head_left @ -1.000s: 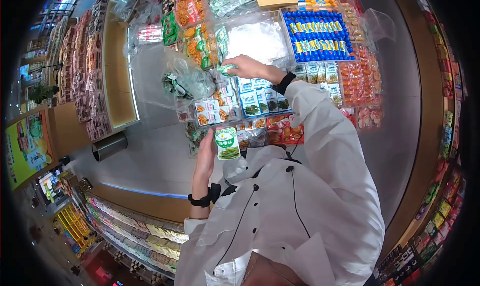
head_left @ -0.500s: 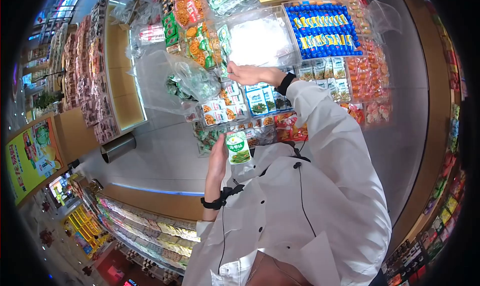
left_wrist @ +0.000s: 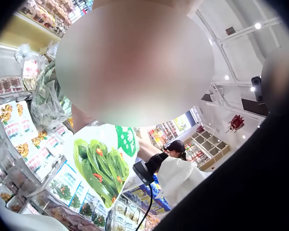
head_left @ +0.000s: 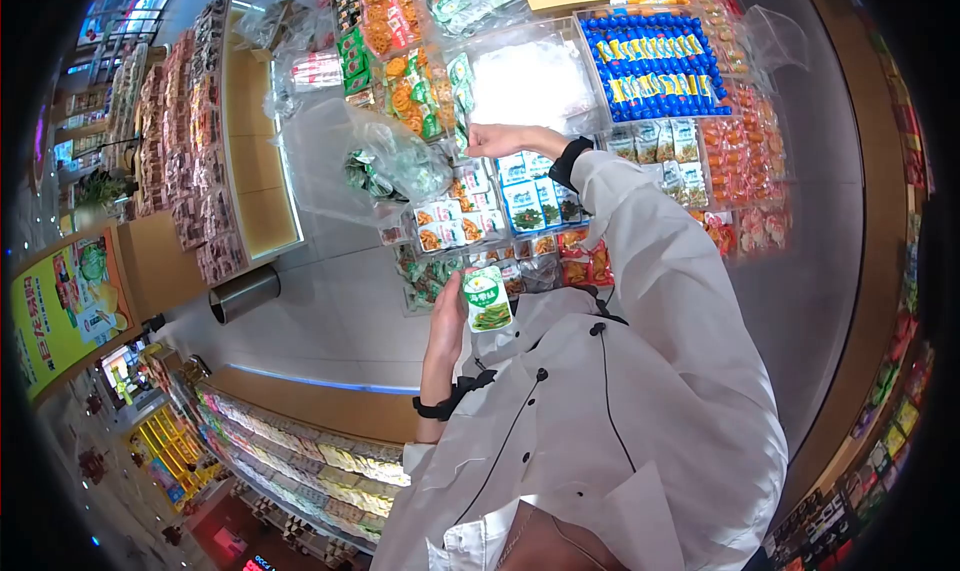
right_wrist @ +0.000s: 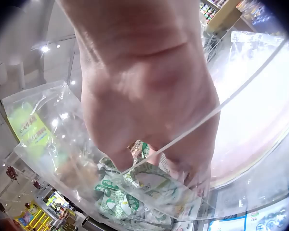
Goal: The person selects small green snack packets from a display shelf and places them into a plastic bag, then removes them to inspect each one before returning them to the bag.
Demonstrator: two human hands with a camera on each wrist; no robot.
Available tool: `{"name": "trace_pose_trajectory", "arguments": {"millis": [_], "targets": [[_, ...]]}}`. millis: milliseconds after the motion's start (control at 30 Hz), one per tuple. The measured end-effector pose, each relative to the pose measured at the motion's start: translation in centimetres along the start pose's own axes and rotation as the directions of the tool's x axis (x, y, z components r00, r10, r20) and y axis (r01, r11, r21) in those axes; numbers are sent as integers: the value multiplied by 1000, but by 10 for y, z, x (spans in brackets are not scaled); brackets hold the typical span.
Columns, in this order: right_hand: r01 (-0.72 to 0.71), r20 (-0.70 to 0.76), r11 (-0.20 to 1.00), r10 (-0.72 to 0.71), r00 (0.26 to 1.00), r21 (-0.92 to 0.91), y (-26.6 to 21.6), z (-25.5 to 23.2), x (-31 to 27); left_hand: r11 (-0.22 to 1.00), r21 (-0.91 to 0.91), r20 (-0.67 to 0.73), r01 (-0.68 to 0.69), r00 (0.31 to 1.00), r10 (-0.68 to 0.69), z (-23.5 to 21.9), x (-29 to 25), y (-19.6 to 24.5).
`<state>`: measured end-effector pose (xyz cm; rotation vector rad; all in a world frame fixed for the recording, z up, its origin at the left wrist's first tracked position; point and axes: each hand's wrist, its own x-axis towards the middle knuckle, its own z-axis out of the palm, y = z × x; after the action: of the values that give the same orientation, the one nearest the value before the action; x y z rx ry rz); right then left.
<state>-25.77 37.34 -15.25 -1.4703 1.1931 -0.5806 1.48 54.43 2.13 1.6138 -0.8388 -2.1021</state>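
Grey shop floor [head_left: 330,321]. Snack display [head_left: 590,66], person's white jacket [head_left: 690,371] next to it. Clear bag [head_left: 415,161] at the display's left edge. Right hand [head_left: 505,141] over the display, fingers curled near green packs [right_wrist: 120,204]; can't tell if gripping any. Left hand [head_left: 447,311] grips 1 green-and-white packet [head_left: 489,301], in front of the jacket.

The right arm [head_left: 680,271] stretches forward, the right hand [head_left: 492,141] pointing its fingers [right_wrist: 119,160] down (partly hidden); the left forearm [head_left: 437,371] extends less, the left hand [head_left: 449,306] gripping.
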Motion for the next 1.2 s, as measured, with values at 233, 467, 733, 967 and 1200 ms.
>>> {"name": "trace_pose_trajectory", "arguments": {"millis": [233, 467, 733, 967, 1200], "targets": [[154, -553, 987, -109, 826, 35, -44, -3, -65, 997, -75, -11, -9, 1000, 8, 9, -2, 18], [273, -540, 864, -2, 842, 422, -75, 47, -164, 987, -129, 74, -93, 992, 103, 35, 27, 47], [273, -356, 667, -13, 935, 693, -91, 85, -216, 992, -37, 233, -124, 964, 129, 72, 32, 54], [286, -351, 586, -2, 936, 758, -101, 90, -231, 946, 235, 314, -222, 939, 142, 71, 20, 54], [154, -230, 407, 144, 962, 900, -86, 98, -246, 382, 655, 294, -652, 686, 666, 53, -12, 106]]}}
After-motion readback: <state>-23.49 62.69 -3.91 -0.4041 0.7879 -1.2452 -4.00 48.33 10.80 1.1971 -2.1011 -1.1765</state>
